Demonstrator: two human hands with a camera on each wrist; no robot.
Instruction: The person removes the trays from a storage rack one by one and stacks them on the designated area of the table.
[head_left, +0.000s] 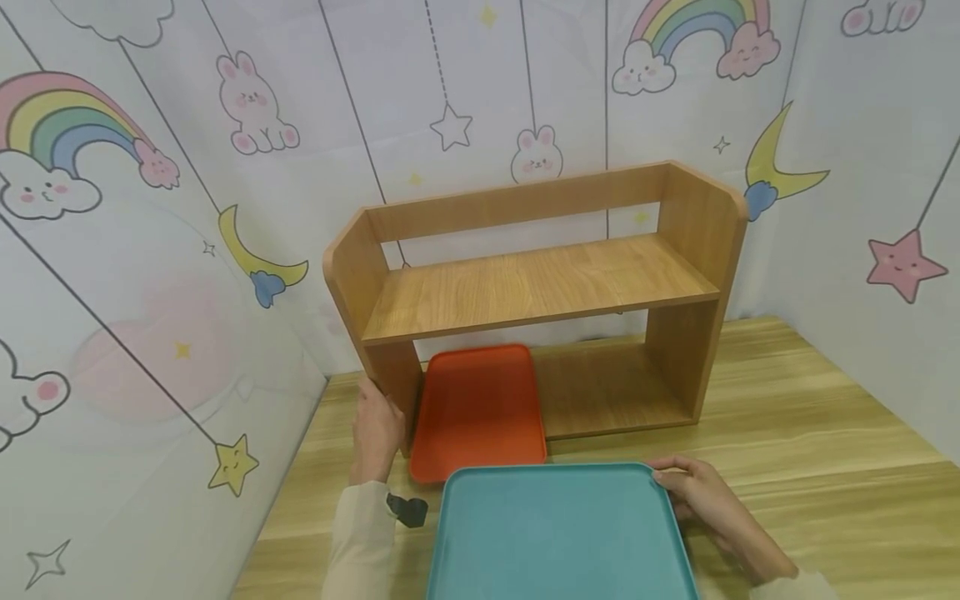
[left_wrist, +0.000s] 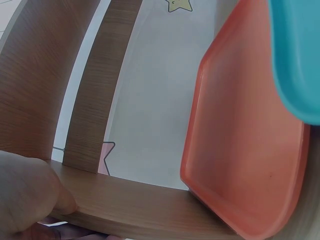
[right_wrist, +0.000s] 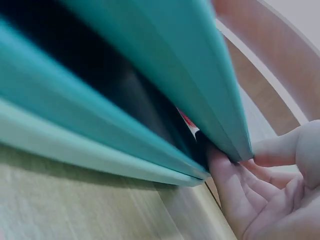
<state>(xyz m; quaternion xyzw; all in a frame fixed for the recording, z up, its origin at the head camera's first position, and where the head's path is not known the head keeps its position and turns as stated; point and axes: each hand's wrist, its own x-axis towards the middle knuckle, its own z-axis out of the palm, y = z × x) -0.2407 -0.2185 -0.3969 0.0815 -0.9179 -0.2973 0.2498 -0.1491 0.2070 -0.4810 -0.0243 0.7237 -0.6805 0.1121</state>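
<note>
A two-tier wooden shelf stands on the table. My left hand grips the front edge of its left side panel, thumb on one face and fingers behind, as the left wrist view shows. An orange-red tray lies in the left of the lower tier, its front end jutting out. My right hand pinches the far right corner of a teal tray, thumb above and fingers beneath. In the right wrist view, this tray is raised over another teal tray and a pale green tray on the table.
The lower tier's right part lies beside the orange-red tray. A cloth wall with rabbits, stars and rainbows rises behind and on both sides. A dark band sits by the left cuff. Wood-grain tabletop extends to the right.
</note>
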